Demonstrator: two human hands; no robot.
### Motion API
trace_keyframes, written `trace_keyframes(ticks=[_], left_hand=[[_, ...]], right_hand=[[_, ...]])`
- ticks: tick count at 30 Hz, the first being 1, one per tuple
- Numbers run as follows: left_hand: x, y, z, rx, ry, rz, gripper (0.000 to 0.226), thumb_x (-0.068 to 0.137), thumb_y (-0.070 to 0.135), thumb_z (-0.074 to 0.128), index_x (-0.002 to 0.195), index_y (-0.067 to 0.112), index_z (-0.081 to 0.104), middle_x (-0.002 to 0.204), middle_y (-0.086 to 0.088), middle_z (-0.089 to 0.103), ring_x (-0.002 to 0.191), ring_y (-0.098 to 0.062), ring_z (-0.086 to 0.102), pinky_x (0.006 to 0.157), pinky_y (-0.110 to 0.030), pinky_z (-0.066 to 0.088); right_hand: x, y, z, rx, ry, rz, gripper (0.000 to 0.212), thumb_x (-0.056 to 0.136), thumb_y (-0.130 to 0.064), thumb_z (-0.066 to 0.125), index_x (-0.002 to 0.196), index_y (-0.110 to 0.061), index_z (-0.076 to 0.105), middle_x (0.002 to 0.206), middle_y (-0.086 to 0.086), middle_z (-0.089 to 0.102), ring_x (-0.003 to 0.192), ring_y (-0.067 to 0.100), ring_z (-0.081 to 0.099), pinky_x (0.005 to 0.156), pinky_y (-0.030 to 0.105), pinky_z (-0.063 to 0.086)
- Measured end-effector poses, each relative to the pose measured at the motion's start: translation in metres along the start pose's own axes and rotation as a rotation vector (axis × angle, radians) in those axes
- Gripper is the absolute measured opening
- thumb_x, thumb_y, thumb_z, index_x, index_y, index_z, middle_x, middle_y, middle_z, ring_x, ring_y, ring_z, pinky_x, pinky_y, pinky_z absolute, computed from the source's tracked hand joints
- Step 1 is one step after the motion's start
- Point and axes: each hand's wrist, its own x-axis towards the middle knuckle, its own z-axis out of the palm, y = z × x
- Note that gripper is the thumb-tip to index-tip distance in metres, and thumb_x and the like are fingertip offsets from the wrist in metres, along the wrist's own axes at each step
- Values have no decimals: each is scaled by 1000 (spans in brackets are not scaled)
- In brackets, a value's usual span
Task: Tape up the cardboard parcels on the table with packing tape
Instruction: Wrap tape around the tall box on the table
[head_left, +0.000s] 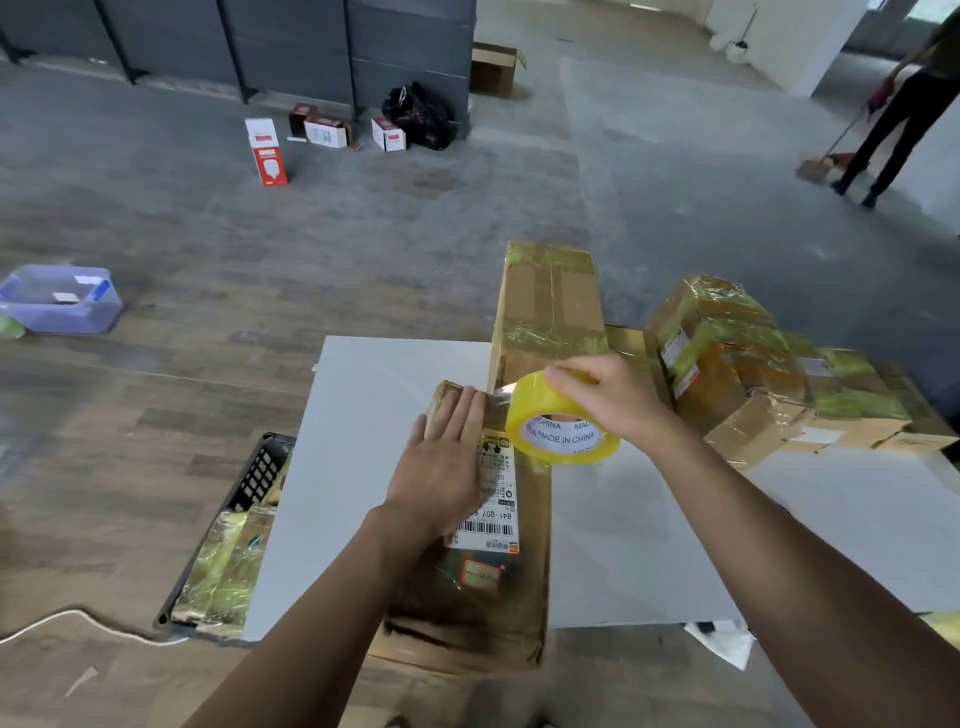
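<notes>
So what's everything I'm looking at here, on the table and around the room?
parcel: one, brown with a white label, on the table's near edge
tape roll: one, yellow, held over the parcel's far end
tall box: one, brown, taped, standing behind the parcel
taped parcels: a pile, brown, on the table's right side
table: one, pale grey
crate: one, black, on the floor left of the table, holding wrapped parcels
tub: one, purple, on the floor at far left
small boxes: several, red and white, far floor
bag: one, black, beside them
person sweeping: one, dark clothes, far right
left hand: one, flat on the parcel
right hand: one, gripping the tape roll
</notes>
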Motion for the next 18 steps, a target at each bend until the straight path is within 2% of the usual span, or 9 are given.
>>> trace_keyframes(ticks=[2, 4, 7, 10, 12, 13, 15, 17, 18], left_hand=[[1, -2, 1, -25, -24, -3, 78, 99, 35, 39, 156, 15, -11, 163, 2, -15, 149, -13, -16, 123, -38, 4], [1, -8, 0, -8, -18, -13, 73, 100, 32, 35, 157, 17, -7, 164, 5, -12, 149, -9, -15, 123, -36, 5], [-1, -16, 1, -25, -17, -12, 66, 101, 29, 31, 157, 22, -4, 163, 10, -10, 147, -4, -16, 123, -37, 3], [-5, -17, 3, -24, -32, -19, 65, 101, 27, 31, 157, 23, -3, 163, 12, -9, 147, -4, -17, 123, -39, 0], [0, -14, 2, 34, -35, -52, 65, 101, 29, 31, 157, 19, -1, 164, 7, -6, 149, -8, -14, 121, -44, -3], [5, -10, 3, 73, -34, -70, 65, 100, 31, 28, 157, 15, 1, 165, 2, -3, 150, -12, -11, 121, -46, -3], [13, -1, 9, 87, -11, -90, 69, 95, 37, 12, 156, 5, 7, 164, -10, 6, 152, -23, -1, 123, -44, -1], [14, 5, 18, 14, 50, -74, 85, 81, 42, -4, 155, 3, 9, 163, -14, 11, 151, -27, 4, 123, -41, 1], [13, 4, 24, -13, 64, -63, 88, 79, 43, -6, 155, 3, 8, 163, -14, 11, 151, -28, 5, 123, -40, 0]], right_hand=[[1, -4, 2, -64, -2, -9, 39, 94, -45, 60, 122, -19, 69, 119, -12, 66, 114, 7, 58, 85, 12, 42], [2, -13, 5, -232, -21, -25, 49, 93, -52, 56, 122, -15, 68, 123, 1, 69, 107, 14, 64, 88, 27, 50], [0, -30, 9, -482, -44, -44, 51, 95, -53, 51, 119, -11, 67, 86, 12, 73, 68, 18, 63, 56, 24, 42], [1, -33, 13, -563, -43, -37, 58, 95, -52, 49, 112, 0, 66, 62, 9, 58, 64, 25, 60, 57, 28, 40], [2, -34, 16, -565, -34, -56, 53, 95, -51, 50, 77, -3, 64, 56, 6, 46, 60, 27, 55, 54, 30, 36], [3, -35, 18, -531, -37, -67, 51, 94, -49, 52, 64, -8, 50, 54, 4, 40, 53, 24, 47, 52, 31, 31], [6, -39, 17, -452, -61, -99, 50, 93, -45, 56, 59, -15, 33, 52, -1, 33, 48, 15, 34, 50, 31, 26], [10, -34, 13, -370, -98, -103, 52, 91, -44, 60, 56, -15, 34, 49, -5, 35, 46, 8, 32, 47, 24, 23], [11, -28, 11, -300, -117, -80, 53, 89, -49, 61, 57, -11, 43, 51, -3, 40, 47, 5, 34, 50, 23, 26]])
